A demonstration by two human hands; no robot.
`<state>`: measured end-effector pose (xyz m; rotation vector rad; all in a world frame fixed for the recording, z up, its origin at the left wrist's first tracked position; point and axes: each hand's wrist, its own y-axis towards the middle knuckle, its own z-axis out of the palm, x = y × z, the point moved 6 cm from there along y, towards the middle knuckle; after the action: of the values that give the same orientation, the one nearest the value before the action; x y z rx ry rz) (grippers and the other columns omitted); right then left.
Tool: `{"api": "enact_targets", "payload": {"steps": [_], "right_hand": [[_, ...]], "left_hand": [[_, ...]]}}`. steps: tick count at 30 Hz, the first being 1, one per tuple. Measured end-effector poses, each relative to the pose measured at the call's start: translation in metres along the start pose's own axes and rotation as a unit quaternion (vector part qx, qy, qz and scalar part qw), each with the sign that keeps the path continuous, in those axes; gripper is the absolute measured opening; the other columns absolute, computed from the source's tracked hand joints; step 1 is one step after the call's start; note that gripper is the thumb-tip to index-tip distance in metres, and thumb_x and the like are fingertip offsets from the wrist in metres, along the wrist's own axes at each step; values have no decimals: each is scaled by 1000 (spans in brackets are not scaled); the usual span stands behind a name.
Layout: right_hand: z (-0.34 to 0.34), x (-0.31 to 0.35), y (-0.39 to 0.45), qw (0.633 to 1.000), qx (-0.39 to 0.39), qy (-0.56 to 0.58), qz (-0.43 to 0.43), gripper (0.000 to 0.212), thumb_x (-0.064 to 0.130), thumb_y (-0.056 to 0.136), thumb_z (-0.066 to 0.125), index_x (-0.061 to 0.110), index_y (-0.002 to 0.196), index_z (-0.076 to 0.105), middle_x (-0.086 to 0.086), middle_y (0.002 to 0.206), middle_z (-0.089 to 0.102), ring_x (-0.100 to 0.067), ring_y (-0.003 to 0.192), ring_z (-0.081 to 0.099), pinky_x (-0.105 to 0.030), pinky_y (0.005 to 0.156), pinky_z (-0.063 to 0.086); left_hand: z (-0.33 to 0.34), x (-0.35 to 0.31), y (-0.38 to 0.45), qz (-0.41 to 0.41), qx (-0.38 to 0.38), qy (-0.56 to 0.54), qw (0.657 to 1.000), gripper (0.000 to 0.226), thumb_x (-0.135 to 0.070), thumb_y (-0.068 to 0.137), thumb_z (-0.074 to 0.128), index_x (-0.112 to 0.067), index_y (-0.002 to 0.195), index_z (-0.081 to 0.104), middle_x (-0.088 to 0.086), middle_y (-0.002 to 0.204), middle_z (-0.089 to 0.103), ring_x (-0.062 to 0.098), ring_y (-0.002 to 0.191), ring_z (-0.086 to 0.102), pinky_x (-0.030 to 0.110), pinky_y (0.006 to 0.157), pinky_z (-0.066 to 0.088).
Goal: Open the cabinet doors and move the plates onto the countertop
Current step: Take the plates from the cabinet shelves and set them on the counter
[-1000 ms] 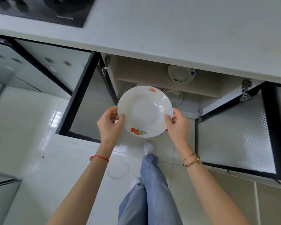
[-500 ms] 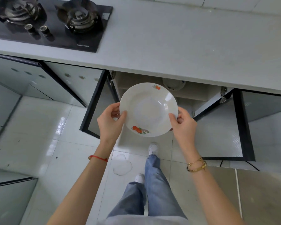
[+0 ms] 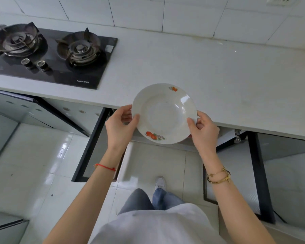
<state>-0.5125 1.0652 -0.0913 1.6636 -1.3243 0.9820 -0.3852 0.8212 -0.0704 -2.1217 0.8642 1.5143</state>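
The plate (image 3: 164,112) is white, deep-welled, glossy, with orange fruit sprigs on its rim at near and far edges; the left hand (image 3: 119,126) and right hand (image 3: 203,131) grip opposite rims, holding it over the tabletop (image 3: 218,71) edge.

the plate (image 3: 164,113) looks like glazed ceramic, white and glossy, with highlights on its rim. beyond the plate, the countertop (image 3: 218,71) is a pale, matt, stone-like slab. left of the plate, the hob (image 3: 93,67) is glossy black glass with dull metal burners. below the plate, the floor tiles (image 3: 33,155) shine, and the cabinet doors (image 3: 261,173) have black frames.
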Motion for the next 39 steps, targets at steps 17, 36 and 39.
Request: {"api": "enact_targets", "payload": {"steps": [17,36,39], "right_hand": [[101,16,203,1000,12,-4,-2,24,16,88,63,17,111,66,-8,69,65,-16,60,62,-14,45,50],[216,-16,393,998,4,-28,58,20,13,88,61,13,107,66,-14,65,58,-25,59,57,-19,47,54],[235,-23,428,997,20,-41,59,17,12,87,61,4,101,64,-19,66,55,-22,56,53,-29,48,58]], "left_hand": [[53,-6,220,0,2,42,999,28,-16,83,70,-16,111,69,-9,90,70,0,77,63,3,69,47],[130,42,442,-78,42,40,995,29,-15,83,70,-16,111,69,-6,93,70,9,84,66,14,72,50],[143,53,471,-101,31,36,994,30,-14,82,70,-15,112,69,-5,94,71,8,84,66,12,72,50]]}}
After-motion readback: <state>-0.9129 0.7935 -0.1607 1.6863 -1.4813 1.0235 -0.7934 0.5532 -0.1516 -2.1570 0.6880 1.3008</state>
